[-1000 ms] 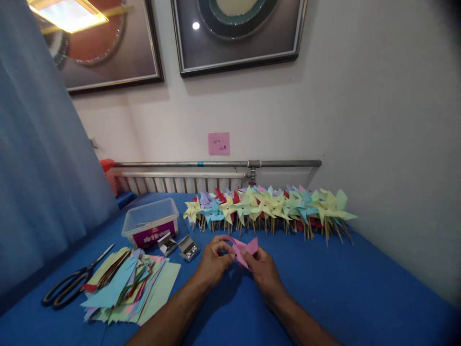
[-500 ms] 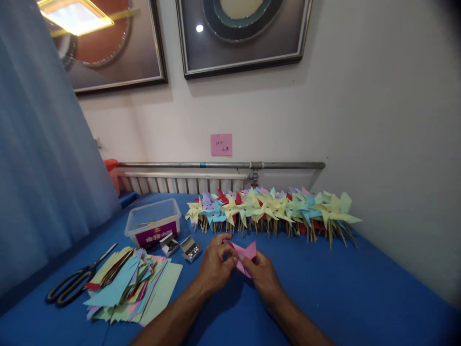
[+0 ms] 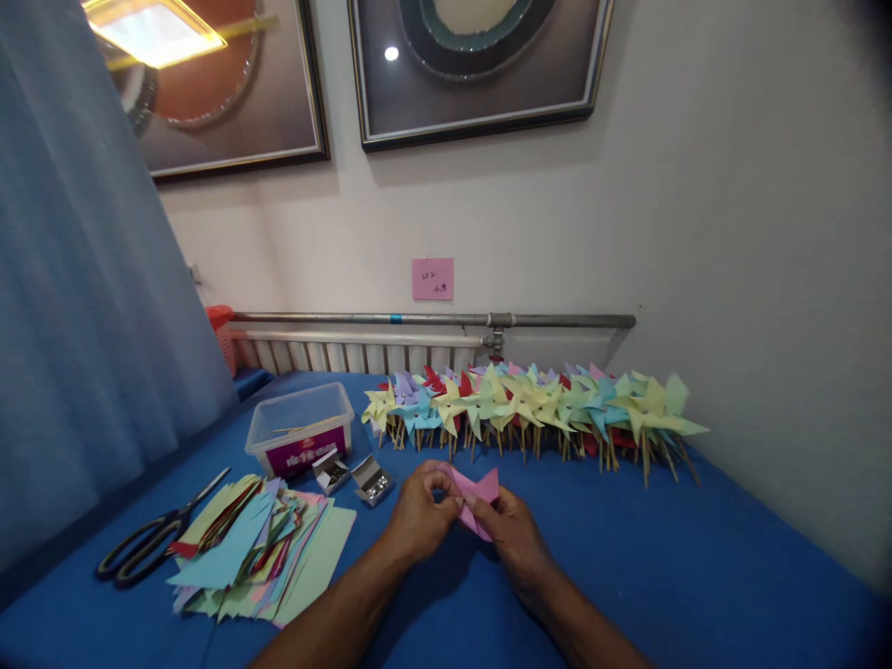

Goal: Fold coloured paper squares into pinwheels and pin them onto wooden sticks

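Pink folded-paper shape [image 3: 480, 487], one pointed corner standing up toward one o'clock, was held between both hands above the blue covered tabletop [image 3: 662, 567], and from my distant seat I took it as the centre of my dial. Toward eight o'clock the left hand [image 3: 420, 514] had its fingers curled, with thumb and forefinger pinching the paper close to its middle — I could not tell whether anything small was caught between the tips. Toward four the right hand [image 3: 514, 530] gripped the paper, thumb lying on the near face, fingers largely hidden behind; I judged that this thumb pinned the folds so they would not spring apart.

At nine, just past the left hand, a small grey cardboard box [image 3: 365, 472] with a raised lid showed shiny silver bits [image 3: 377, 487], and beside it a second small grey cardboard box [image 3: 325, 462] held darker ones, both opened, I supposed, for quick picking. Near ten a clear rectangular plastic tub [image 3: 279, 413] with a purple label [image 3: 327, 443] held thin pale sticks [image 3: 302, 429], likely parked there for the same hand. Between eight and nine lay a fanned pile of multicoloured paper [image 3: 257, 548], and just beyond it black-handled metal scissors [image 3: 182, 514] with blades turned from the person. From ten round past two stood a row of multicoloured paper pinwheels [image 3: 530, 400] on wooden sticks [image 3: 645, 460] — set far back, it seemed, so the hands would not brush them.
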A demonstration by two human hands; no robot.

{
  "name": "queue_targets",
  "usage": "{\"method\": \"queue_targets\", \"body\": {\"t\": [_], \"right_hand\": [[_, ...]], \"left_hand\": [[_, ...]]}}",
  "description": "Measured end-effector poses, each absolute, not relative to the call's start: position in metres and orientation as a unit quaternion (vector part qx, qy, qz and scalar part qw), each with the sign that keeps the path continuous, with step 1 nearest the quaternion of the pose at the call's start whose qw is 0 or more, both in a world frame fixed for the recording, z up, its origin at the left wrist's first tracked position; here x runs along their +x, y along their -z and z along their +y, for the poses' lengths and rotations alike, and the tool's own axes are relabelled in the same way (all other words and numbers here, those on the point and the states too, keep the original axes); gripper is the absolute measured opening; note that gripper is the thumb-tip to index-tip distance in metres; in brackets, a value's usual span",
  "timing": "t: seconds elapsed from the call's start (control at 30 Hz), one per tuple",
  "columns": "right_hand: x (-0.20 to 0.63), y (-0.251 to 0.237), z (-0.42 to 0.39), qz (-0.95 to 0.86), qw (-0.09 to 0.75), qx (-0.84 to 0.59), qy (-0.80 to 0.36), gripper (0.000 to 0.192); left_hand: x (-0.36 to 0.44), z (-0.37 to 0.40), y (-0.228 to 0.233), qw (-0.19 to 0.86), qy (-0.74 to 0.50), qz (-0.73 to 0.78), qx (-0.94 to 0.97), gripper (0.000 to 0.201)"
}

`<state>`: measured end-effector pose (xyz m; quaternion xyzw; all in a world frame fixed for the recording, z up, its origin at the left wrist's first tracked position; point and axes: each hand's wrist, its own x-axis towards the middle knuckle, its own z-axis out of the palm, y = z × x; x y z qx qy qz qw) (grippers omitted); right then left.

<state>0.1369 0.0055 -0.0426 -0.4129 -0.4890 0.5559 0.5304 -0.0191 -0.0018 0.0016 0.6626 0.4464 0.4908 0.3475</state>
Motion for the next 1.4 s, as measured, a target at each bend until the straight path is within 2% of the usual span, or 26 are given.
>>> {"method": "queue_targets", "body": {"t": [0.37, 0.67, 1.03, 1.2, 1.4], "right_hand": [[0.137, 0.044, 0.006, -0.490, 0.533, -0.410, -0.555, 0.056], [0.138, 0.033, 0.002, -0.504, 0.521, -0.410, -0.554, 0.057], [0.139, 0.030, 0.001, -0.498, 0.529, -0.385, -0.569, 0.054], [0.138, 0.030, 0.001, -0.493, 0.537, -0.395, -0.558, 0.055], [0.138, 0.031, 0.000, -0.497, 0.531, -0.408, -0.551, 0.054]], "left_hand": [[-0.015, -0.004, -0.002, 0.359, -0.492, 0.475, 0.636, 0.012], [-0.016, -0.003, 0.000, 0.431, -0.494, 0.476, 0.586, 0.018], [-0.009, -0.006, -0.002, 0.429, -0.536, 0.512, 0.516, 0.030], [-0.006, -0.005, -0.007, 0.523, -0.536, 0.481, 0.456, 0.041], [-0.009, -0.006, -0.007, 0.584, -0.524, 0.443, 0.434, 0.030]]}}
